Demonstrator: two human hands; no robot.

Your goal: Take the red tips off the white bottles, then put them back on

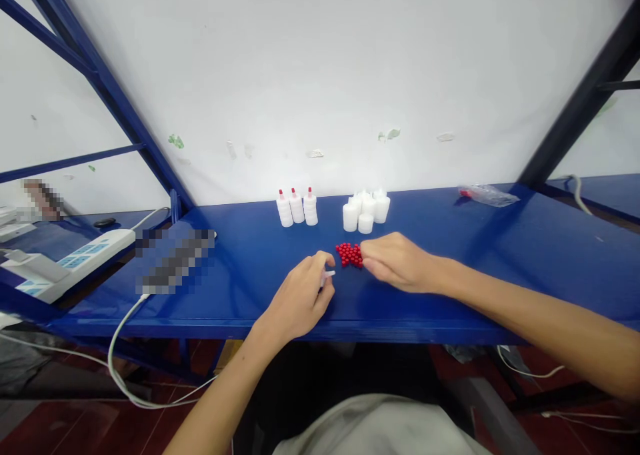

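My left hand (306, 293) is closed around a small white nozzle piece (327, 276), its pale tip showing between thumb and forefinger. The rest of that piece is hidden by the fingers. At the right edge of a pile of small red caps (349, 255), my right hand (393, 261) has its fingers curled together. Whatever may be between those fingertips cannot be seen. Behind the pile stands a cluster of white bottles (366, 208) without red tips. Further left, three white ribbed bottles (297, 208) stand in a row, each topped with a red tip.
All this sits on a blue tabletop (250, 268) against a white wall. A clear plastic bag (490, 195) with something red lies at the back right. To the left are a blurred-out device (180, 261) with a white cable and a white power strip (80, 261).
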